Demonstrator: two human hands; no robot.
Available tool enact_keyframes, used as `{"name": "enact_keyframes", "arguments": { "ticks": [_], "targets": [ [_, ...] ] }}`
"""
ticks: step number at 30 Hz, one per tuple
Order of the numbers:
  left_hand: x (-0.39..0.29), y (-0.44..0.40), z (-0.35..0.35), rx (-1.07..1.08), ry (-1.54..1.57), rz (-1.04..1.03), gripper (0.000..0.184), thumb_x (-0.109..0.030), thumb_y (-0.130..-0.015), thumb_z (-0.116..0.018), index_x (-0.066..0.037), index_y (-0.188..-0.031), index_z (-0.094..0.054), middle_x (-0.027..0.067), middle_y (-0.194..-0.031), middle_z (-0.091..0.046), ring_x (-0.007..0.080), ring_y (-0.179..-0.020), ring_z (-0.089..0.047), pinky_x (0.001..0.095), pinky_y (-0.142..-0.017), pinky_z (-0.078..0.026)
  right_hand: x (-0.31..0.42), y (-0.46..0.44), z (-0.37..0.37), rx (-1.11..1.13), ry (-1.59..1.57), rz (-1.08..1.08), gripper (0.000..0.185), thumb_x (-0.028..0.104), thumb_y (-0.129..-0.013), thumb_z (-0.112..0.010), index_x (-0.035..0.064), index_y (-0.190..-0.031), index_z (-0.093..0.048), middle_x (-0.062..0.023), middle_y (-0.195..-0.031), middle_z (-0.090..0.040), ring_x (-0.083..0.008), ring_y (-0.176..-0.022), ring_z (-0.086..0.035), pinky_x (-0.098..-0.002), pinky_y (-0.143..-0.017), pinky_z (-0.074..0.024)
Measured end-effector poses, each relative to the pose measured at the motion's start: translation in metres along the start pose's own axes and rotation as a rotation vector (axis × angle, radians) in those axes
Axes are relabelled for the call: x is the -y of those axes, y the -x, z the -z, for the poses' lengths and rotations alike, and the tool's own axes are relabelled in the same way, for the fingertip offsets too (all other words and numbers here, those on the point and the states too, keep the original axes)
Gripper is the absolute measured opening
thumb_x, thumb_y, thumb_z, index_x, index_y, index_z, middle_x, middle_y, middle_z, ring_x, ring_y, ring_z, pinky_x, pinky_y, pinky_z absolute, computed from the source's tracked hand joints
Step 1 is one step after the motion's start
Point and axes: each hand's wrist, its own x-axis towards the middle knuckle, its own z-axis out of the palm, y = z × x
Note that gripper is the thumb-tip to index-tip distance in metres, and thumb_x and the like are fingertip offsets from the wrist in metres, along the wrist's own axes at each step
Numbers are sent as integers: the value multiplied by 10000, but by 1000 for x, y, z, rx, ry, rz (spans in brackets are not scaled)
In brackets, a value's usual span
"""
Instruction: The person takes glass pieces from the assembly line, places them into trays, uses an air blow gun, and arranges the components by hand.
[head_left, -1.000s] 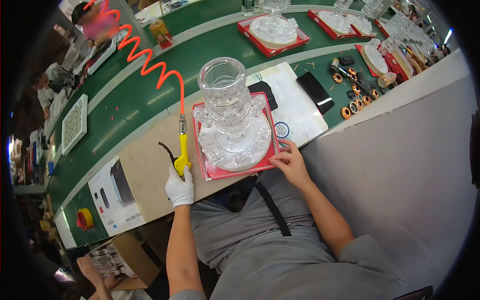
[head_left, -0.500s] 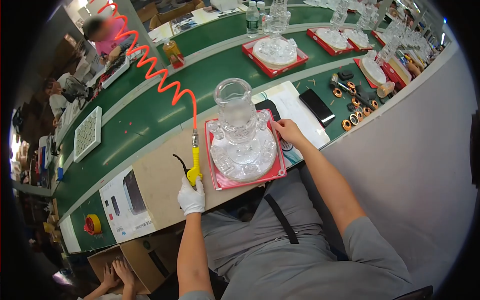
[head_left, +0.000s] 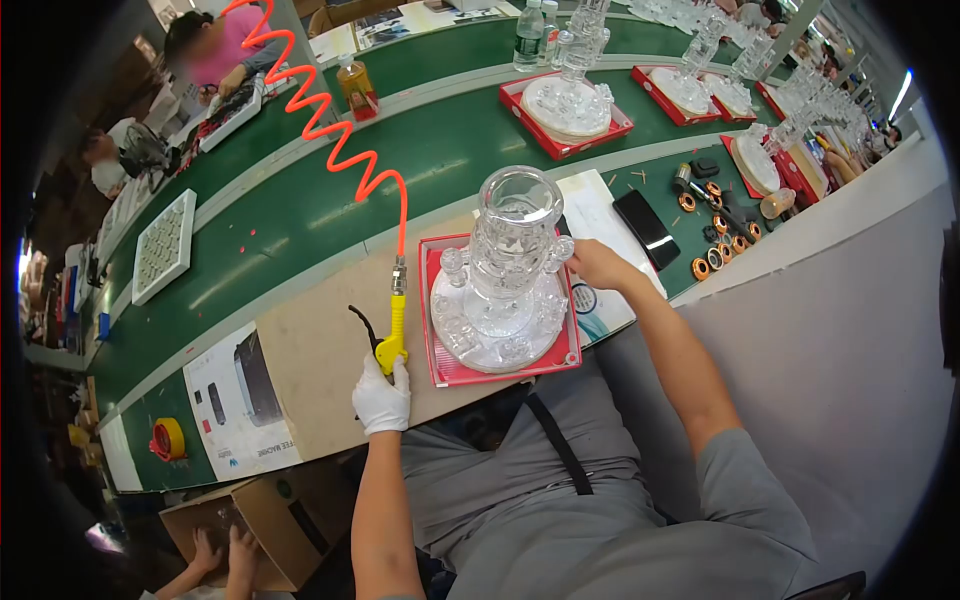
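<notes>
1. Glass tower [head_left: 512, 250] stands upright at the centre of the frame, on a round white base [head_left: 446, 312] inside a shallow red tray [head_left: 434, 265].
2. The left hand [head_left: 383, 402], in a white glove, is closed around the lower end of a yellow air gun [head_left: 394, 340], just left of the tray.
3. An orange coiled hose [head_left: 404, 220] runs from the gun towards the upper left of the frame.
4. The right hand [head_left: 600, 265], bare and partly curled, is by the tray's right edge; its fingertips are hidden behind the glass, so I cannot tell how far open it is or whether it grips anything.
5. The tray rests on a brown board [head_left: 320, 340] on the green desk [head_left: 270, 240].
6. Right of centre lie a black phone [head_left: 645, 228] and, farther right, copper-coloured rings [head_left: 700, 268].
7. A tape roll [head_left: 168, 438] sits at lower left, above a cardboard box [head_left: 285, 530] with another person's two hands [head_left: 241, 550] at its opening.
</notes>
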Motion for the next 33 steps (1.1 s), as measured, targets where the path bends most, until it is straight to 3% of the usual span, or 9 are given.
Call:
{"name": "enact_keyframes", "arguments": {
  "ticks": [4, 10, 16, 20, 26, 33],
  "targets": [
    [-2, -1, 3, 19, 8, 5, 466, -364, -902, -647, -14, -1198, -560, 169, -769, -696, 363, -663, -681, 484, -628, -533, -2, 9, 12, -79, -332, 20, 267, 223, -1024, -469, -10, -963, -584, -154, -851, -694, -259, -751, -669, -385, -719, -522],
    [-3, -1, 3, 1, 19, 4, 461, -365, -903, -647, -10, -1188, -568, 170, -771, -697, 364, -669, -685, 485, -626, -533, 1, 22, 6, -101, -431, 17, 252, 190, -1026, -478, -19, -931, -580, -135, -835, -692, -223, -766, -663, -353, -720, -518],
    [2, 0, -2, 0, -13, 4, 475, -376, -903, -645, -7, -1191, -566, 192, -791, -700, 389, -692, -684, 499, -635, -533, 16, 42, -10, -348, -529, 135, 250, 182, -1031, -505, -20, -912, -591, -126, -866, -712, -204, -832, -677, -332, -792, -522],
    [2, 0, -2, -23, -6, -10, 482, -381, -901, -643, -9, -1198, -564, 198, -795, -699, 394, -701, -683, 502, -646, -533, 19, 47, -35, -511, -863, 110, 244, 154, -1047, -485, -23, -903, -573, -116, -872, -709, -180, -844, -681, -322, -837, -545],
    [2, 0, -2, -6, -16, 0, 487, -390, -903, -633, -18, -1209, -562, 186, -791, -701, 385, -706, -686, 497, -651, -533, 34, 79, -42, -504, -1204, -75, 238, 173, -1059, -468, 0, -916, -546, -79, -845, -627, -190, -830, -687, -325, -788, -580],
    [0, 0, -1, -20, -19, 0, 466, -386, -904, -634, -39, -1206, -563, 182, -790, -701, 386, -703, -685, 502, -651, -532, 47, 141, -60, -417, -1514, -152, 223, 167, -1059, -467, 10, -912, -529, -90, -876, -602, -223, -803, -682, -372, -823, -584]
  ]
}}
